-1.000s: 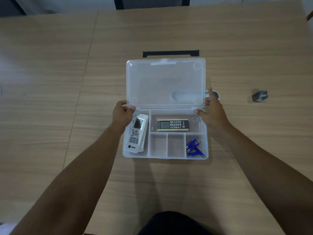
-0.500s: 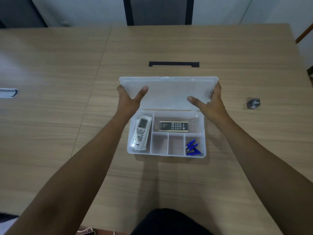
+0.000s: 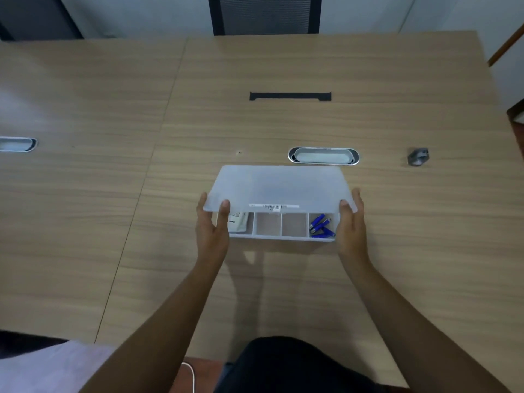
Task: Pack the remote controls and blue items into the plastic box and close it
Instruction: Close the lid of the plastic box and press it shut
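Note:
The clear plastic box (image 3: 280, 237) sits on the wooden table in front of me. Its frosted lid (image 3: 279, 188) is tilted low over the box, leaving only the front row of compartments in sight. My left hand (image 3: 212, 225) grips the lid's front left corner and my right hand (image 3: 351, 222) grips its front right corner. Several blue items (image 3: 321, 226) lie in the front right compartment. The lower end of the white remote (image 3: 238, 222) shows in the left compartment. The second remote is hidden under the lid.
A silver cable grommet (image 3: 323, 156) is set in the table just behind the box, another grommet (image 3: 17, 144) at far left. A small grey object (image 3: 418, 156) lies at right. A black slot (image 3: 290, 96) and a chair (image 3: 265, 14) are farther back.
Both hands have swung the lid from upright down toward me over the box, covering the rear compartments. The camera view has shifted back, revealing the grommet behind the box.

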